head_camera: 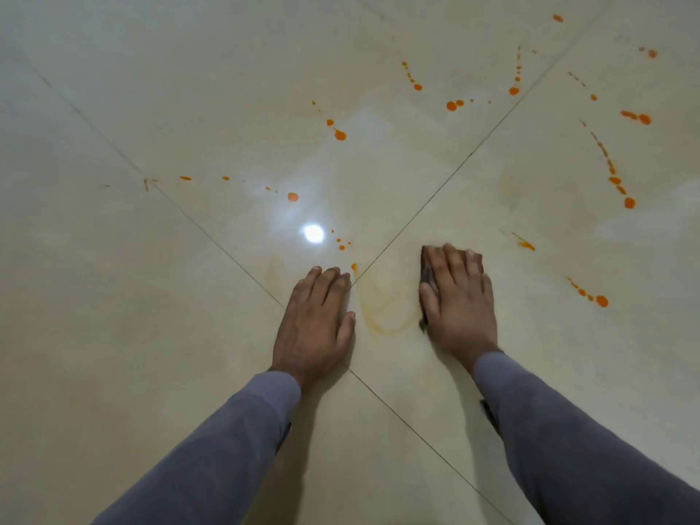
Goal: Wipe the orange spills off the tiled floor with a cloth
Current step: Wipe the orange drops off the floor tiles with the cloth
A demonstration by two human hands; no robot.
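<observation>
My right hand (458,297) lies flat with straight fingers on a dark cloth (427,272), pressing it to the cream tiled floor (151,316); only the cloth's left edge shows beside my thumb. My left hand (316,320) rests palm down on the floor next to it, holding nothing. Between the hands is a faint orange smear (386,320). Orange drops lie ahead: one (292,197) beyond my left hand, one (340,135) farther off, a trail (615,180) at the far right, and a near drop (601,300) right of the cloth.
Dark grout lines cross the floor and meet between my hands (348,286). A bright lamp reflection (313,233) glares just beyond my left fingers. More orange spots (451,105) are scattered toward the top right.
</observation>
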